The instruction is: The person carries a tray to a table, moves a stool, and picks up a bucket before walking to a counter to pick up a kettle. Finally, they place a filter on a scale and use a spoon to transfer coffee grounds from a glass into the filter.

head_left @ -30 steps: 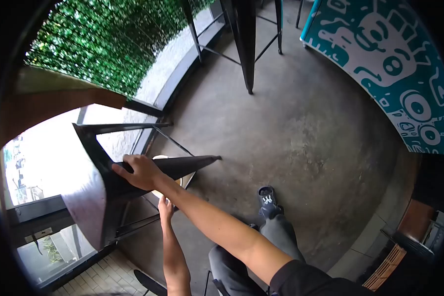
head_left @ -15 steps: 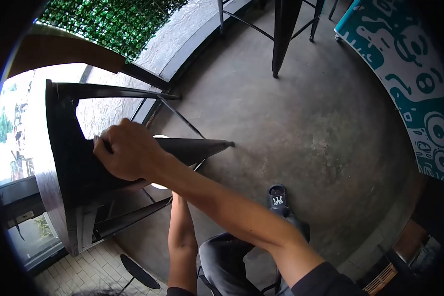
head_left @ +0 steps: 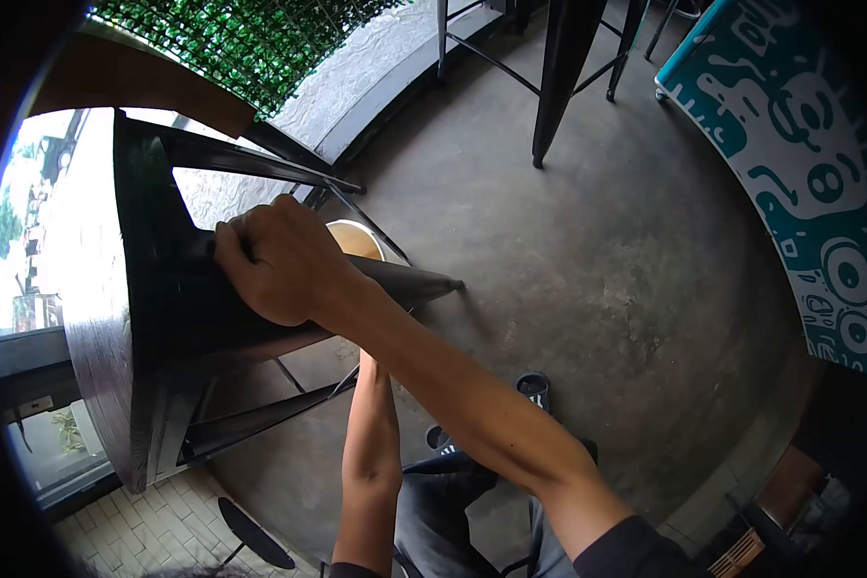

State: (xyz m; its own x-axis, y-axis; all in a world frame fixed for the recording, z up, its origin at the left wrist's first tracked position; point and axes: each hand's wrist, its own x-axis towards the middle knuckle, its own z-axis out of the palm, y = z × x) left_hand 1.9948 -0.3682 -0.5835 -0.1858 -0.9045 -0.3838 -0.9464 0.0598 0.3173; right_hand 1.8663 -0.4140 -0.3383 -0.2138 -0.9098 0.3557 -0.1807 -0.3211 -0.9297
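My right hand is curled into a fist against the dark metal leg of a tall wooden-topped table, near where the leg meets the top. What the fist holds, if anything, I cannot make out. My left forearm reaches up below the right one, and its hand is hidden behind the right forearm and the table leg. A round container with a pale rim shows partly behind the leg, its inside tan.
Another dark metal-legged piece of furniture stands at the far side. A teal and white patterned panel is at the right. Green leafy wall covering sits above a white ledge. My shoes rest on the concrete floor.
My view has shifted slightly, and the table and right fist appear further right. The container's rim now shows more from behind the leg. A second shoe has come into view.
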